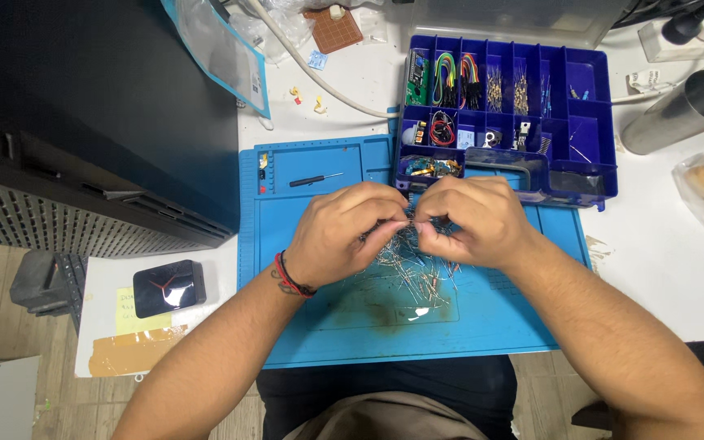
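Resistor pile point(413, 273) on blue mat point(327, 326), just below blue parts box point(588, 122). We judge parts light, leads thin, springy, easily bent, tangling; grip by body. Left hand point(344, 232), right hand point(470, 220): fingers pinched together on leads above pile.

Two hands meet over a blue mat point(319, 342), the left hand point(340, 232) and right hand point(474, 222) pinching a tangle of wire-legged resistors point(409, 273) at the mat's centre. A small screwdriver point(315, 180) lies in the mat's upper tray. Just beyond the mat's far edge sits a blue parts box point(592, 122), its compartments holding coloured jumper wires point(458, 77). Left of the mat stands a black cabinet point(99, 122).
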